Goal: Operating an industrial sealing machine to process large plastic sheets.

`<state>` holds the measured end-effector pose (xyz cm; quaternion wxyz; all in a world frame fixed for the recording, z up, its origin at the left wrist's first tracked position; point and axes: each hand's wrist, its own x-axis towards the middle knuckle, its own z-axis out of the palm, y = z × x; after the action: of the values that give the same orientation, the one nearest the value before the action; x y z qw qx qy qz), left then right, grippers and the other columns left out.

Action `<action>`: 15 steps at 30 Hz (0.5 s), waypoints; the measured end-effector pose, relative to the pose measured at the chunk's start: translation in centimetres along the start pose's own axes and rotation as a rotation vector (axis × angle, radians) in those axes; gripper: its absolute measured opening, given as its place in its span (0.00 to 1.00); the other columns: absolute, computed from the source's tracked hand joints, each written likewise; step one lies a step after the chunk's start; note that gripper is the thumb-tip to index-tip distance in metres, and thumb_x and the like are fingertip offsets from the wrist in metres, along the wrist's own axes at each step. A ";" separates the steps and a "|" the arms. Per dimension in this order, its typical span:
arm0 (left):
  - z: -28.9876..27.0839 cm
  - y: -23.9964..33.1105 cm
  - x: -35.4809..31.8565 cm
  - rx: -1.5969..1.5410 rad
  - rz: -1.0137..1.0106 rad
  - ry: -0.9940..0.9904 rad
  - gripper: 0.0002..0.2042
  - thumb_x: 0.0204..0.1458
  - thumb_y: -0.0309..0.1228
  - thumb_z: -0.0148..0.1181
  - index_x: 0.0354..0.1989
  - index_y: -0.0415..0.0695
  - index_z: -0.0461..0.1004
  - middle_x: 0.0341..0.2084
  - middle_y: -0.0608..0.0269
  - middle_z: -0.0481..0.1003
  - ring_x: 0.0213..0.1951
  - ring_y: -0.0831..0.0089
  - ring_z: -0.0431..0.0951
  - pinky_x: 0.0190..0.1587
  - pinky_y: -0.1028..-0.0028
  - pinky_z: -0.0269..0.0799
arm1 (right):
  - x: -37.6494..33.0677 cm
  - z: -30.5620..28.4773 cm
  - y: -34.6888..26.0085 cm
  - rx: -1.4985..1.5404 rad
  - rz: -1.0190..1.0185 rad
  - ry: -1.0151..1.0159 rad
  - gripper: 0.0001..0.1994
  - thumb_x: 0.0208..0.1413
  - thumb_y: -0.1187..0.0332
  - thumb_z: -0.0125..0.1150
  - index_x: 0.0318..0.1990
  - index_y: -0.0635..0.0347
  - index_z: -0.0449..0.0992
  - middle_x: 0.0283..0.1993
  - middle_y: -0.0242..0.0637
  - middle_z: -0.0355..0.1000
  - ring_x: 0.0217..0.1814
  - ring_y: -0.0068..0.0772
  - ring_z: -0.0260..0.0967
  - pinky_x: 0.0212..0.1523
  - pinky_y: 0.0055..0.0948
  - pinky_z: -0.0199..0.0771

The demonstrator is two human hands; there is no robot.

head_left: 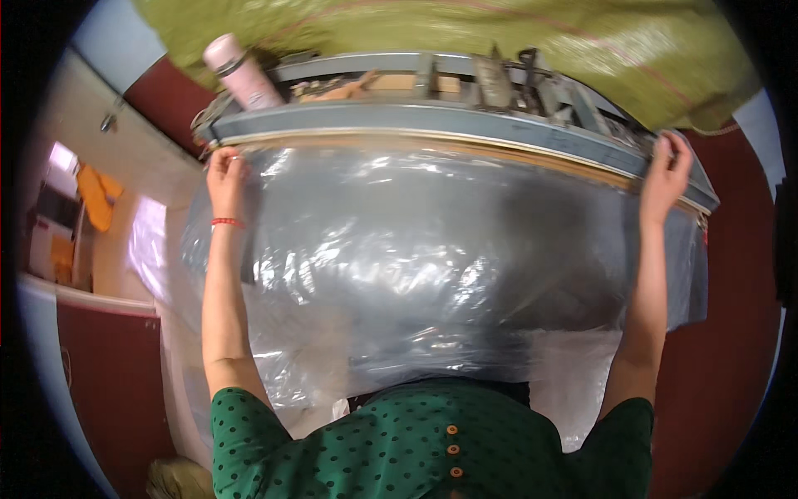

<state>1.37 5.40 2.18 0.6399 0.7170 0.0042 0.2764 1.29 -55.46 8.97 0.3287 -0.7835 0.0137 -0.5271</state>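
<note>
A wide sheet of clear plastic film (399,241) stretches in front of me, wrinkled and shiny, up to a long grey metal bar (432,121) with a pale strip along its near edge. At the film's far left corner, my left hand (224,175) is closed in a pinch on the film by the bar's left end. My right hand (667,170) reaches over the bar near its right end, fingers curled together. What those fingers hold is too small to make out. The near part of the film hangs down by my body.
Behind the bar, a metal frame holds a pink bottle (241,75) and assorted metal parts (532,83). Yellow-green woven sheeting (465,25) covers the far side. A pale door (125,125) stands at the left. Dark red wall panels (727,291) flank the right.
</note>
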 end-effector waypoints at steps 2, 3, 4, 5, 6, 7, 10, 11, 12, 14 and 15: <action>-1.6 2.9 -2.2 0.053 0.088 -0.006 0.03 0.47 0.22 0.48 0.29 0.44 0.64 0.21 0.72 0.64 0.22 0.85 0.62 0.24 0.85 0.58 | -3.4 4.6 -9.2 0.144 -0.140 -0.258 0.08 0.49 0.70 0.53 0.36 0.62 0.70 0.37 0.37 0.66 0.39 0.31 0.63 0.42 0.27 0.62; -2.0 4.1 -2.8 0.051 0.096 0.007 0.03 0.47 0.22 0.48 0.29 0.44 0.64 0.21 0.72 0.64 0.22 0.85 0.62 0.24 0.85 0.58 | -5.0 6.4 -12.3 0.269 -0.252 -0.397 0.08 0.46 0.72 0.54 0.35 0.62 0.70 0.36 0.38 0.67 0.40 0.32 0.63 0.41 0.28 0.63; -2.8 5.4 -3.7 0.039 0.120 0.017 0.03 0.47 0.22 0.48 0.29 0.44 0.64 0.22 0.72 0.64 0.23 0.85 0.62 0.25 0.85 0.58 | -6.5 7.9 -16.3 0.349 -0.291 -0.496 0.09 0.45 0.70 0.56 0.35 0.62 0.70 0.36 0.39 0.66 0.40 0.36 0.63 0.42 0.30 0.62; -4.1 6.4 -4.7 0.034 0.141 0.032 0.03 0.47 0.22 0.48 0.29 0.44 0.64 0.22 0.72 0.64 0.23 0.85 0.62 0.26 0.85 0.58 | -8.4 10.2 -18.8 0.378 -0.432 -0.533 0.11 0.43 0.67 0.57 0.35 0.62 0.70 0.37 0.40 0.66 0.42 0.39 0.62 0.43 0.33 0.60; -5.0 6.9 -5.2 0.029 0.155 0.031 0.03 0.47 0.21 0.48 0.29 0.43 0.64 0.23 0.72 0.64 0.24 0.85 0.62 0.27 0.85 0.59 | -9.8 11.4 -21.6 0.416 -0.477 -0.592 0.15 0.43 0.62 0.58 0.36 0.62 0.70 0.37 0.41 0.66 0.43 0.41 0.62 0.44 0.35 0.59; -5.8 7.9 -5.8 0.039 0.163 0.049 0.03 0.47 0.21 0.48 0.29 0.43 0.64 0.23 0.72 0.64 0.24 0.85 0.62 0.27 0.85 0.59 | -11.1 11.9 -24.6 0.406 -0.466 -0.656 0.16 0.41 0.65 0.61 0.37 0.62 0.69 0.38 0.41 0.66 0.44 0.40 0.62 0.44 0.34 0.61; -7.1 9.0 -7.0 0.065 0.230 0.010 0.04 0.46 0.21 0.50 0.31 0.42 0.65 0.25 0.71 0.65 0.25 0.85 0.63 0.29 0.85 0.60 | -15.2 14.7 -28.2 0.550 -0.244 -1.006 0.14 0.41 0.62 0.61 0.33 0.62 0.72 0.30 0.39 0.70 0.32 0.32 0.67 0.34 0.29 0.65; -7.8 9.2 -7.4 0.066 0.231 0.021 0.04 0.46 0.21 0.50 0.31 0.42 0.65 0.25 0.71 0.65 0.25 0.85 0.63 0.29 0.85 0.60 | -16.4 15.5 -28.2 0.692 -0.006 -1.297 0.14 0.41 0.60 0.62 0.30 0.63 0.73 0.28 0.40 0.70 0.29 0.31 0.67 0.31 0.28 0.65; -8.6 9.5 -7.9 0.204 0.216 -0.066 0.06 0.46 0.21 0.51 0.33 0.41 0.65 0.25 0.72 0.65 0.26 0.85 0.64 0.29 0.85 0.60 | -17.3 15.7 -27.8 0.693 -0.015 -1.306 0.14 0.41 0.60 0.62 0.30 0.63 0.73 0.28 0.40 0.70 0.29 0.31 0.67 0.31 0.28 0.65; -9.6 10.4 -8.8 0.490 0.110 -0.284 0.07 0.46 0.24 0.52 0.34 0.39 0.68 0.21 0.70 0.67 0.25 0.83 0.65 0.29 0.82 0.63 | -18.1 15.3 -25.4 0.873 0.125 -1.331 0.10 0.42 0.64 0.62 0.24 0.62 0.74 0.23 0.35 0.71 0.24 0.21 0.65 0.25 0.23 0.64; -9.6 10.5 -9.4 0.479 0.106 -0.281 0.07 0.46 0.24 0.52 0.34 0.39 0.68 0.21 0.70 0.67 0.25 0.83 0.65 0.29 0.82 0.63 | -18.0 14.9 -23.0 0.805 0.155 -1.261 0.07 0.43 0.66 0.61 0.26 0.61 0.74 0.22 0.30 0.70 0.25 0.18 0.63 0.26 0.21 0.63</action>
<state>-14.11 8.93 8.41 0.4311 0.8784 -0.0567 0.1985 -1.75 -23.38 3.04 0.5716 -0.7529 -0.3159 0.0818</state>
